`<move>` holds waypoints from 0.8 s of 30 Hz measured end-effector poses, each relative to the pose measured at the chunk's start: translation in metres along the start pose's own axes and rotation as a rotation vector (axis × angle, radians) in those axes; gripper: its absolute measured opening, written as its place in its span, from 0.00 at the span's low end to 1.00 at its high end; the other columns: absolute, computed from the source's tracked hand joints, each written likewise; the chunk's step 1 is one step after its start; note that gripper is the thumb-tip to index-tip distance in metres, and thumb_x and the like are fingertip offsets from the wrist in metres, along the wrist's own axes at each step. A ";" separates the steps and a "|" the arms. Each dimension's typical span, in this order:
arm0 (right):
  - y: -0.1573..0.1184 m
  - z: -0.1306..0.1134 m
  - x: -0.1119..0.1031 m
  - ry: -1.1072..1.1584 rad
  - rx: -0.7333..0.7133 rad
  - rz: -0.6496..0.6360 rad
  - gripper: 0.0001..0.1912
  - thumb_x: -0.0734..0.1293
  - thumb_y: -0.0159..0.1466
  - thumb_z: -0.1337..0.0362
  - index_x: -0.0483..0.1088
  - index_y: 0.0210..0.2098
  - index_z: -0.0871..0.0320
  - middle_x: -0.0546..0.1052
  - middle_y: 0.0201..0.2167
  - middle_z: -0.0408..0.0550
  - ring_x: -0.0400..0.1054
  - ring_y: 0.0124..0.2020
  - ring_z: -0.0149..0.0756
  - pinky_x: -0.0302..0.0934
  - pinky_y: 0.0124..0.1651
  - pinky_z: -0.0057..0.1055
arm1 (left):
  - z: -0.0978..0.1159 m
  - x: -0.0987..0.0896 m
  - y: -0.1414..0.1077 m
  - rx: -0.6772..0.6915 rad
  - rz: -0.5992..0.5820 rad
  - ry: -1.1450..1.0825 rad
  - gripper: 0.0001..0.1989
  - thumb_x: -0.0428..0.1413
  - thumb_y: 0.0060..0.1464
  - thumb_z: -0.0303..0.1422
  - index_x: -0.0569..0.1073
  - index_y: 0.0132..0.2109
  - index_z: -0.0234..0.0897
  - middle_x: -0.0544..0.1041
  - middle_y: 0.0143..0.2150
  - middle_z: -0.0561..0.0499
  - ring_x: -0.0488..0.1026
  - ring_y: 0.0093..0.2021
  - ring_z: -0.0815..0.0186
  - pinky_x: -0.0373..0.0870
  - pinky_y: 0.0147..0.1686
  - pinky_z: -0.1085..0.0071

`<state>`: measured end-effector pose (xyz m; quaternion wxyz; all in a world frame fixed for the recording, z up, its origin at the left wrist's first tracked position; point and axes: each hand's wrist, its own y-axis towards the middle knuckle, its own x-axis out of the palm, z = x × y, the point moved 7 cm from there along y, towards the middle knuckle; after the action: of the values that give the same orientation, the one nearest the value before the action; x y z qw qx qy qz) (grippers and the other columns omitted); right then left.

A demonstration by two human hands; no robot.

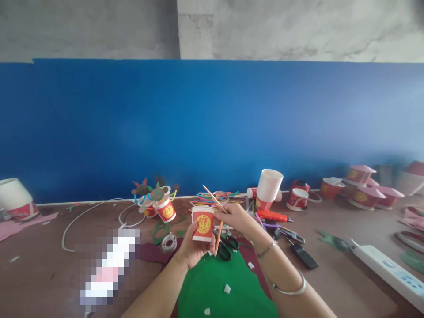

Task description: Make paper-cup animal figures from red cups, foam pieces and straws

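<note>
In my left hand is a small red-and-white paper cup with a yellow round emblem, held upright with the thumb at its side. My right hand is closed beside the cup's rim, pinching a thin pale stick that points up and left. A thin orange strip hangs below the same fingers; whether it joins the stick I cannot tell. Black-handled scissors lie just under both hands, partly hidden. Beneath them is a green sheet with small white scraps.
Decorated paper cups stand at the back left, near a roll of clear tape. Coloured strips lie behind my hands. To the right are stacked cups, an orange cutter, pink-roofed cups and a white power strip.
</note>
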<state>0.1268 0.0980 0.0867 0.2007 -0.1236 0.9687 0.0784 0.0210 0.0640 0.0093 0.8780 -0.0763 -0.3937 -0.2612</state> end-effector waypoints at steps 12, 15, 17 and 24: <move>-0.005 -0.005 0.004 -0.007 0.042 -0.107 0.08 0.62 0.53 0.65 0.67 0.20 0.62 0.63 0.15 0.37 0.49 0.15 0.21 0.42 0.18 0.21 | -0.006 0.001 -0.003 -0.059 -0.057 0.022 0.29 0.47 0.52 0.53 0.73 0.35 0.27 0.75 0.22 0.45 0.71 0.21 0.66 0.63 0.24 0.73; -0.008 -0.011 0.006 0.011 0.068 -0.102 0.07 0.61 0.53 0.66 0.66 0.21 0.61 0.63 0.15 0.37 0.50 0.15 0.21 0.43 0.18 0.21 | -0.007 0.001 -0.005 -0.108 -0.069 -0.034 0.29 0.47 0.52 0.53 0.73 0.37 0.27 0.74 0.23 0.45 0.71 0.22 0.66 0.63 0.24 0.73; -0.007 -0.011 0.005 -0.009 0.050 -0.092 0.07 0.61 0.53 0.66 0.66 0.21 0.61 0.64 0.16 0.38 0.51 0.16 0.22 0.44 0.18 0.21 | -0.008 -0.001 -0.006 -0.145 -0.058 -0.103 0.30 0.48 0.51 0.54 0.73 0.38 0.27 0.74 0.23 0.46 0.71 0.22 0.67 0.62 0.23 0.74; 0.001 -0.003 -0.011 0.087 -0.010 0.024 0.14 0.65 0.52 0.67 0.69 0.38 0.61 0.68 0.19 0.37 0.60 0.19 0.25 0.53 0.22 0.21 | -0.007 -0.001 -0.007 -0.193 -0.086 -0.146 0.35 0.46 0.50 0.58 0.73 0.40 0.26 0.73 0.20 0.48 0.68 0.18 0.69 0.58 0.19 0.75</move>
<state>0.1351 0.1005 0.0940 0.1567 -0.1164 0.9775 0.0800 0.0215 0.0560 0.0031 0.8236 -0.1625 -0.4324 -0.3291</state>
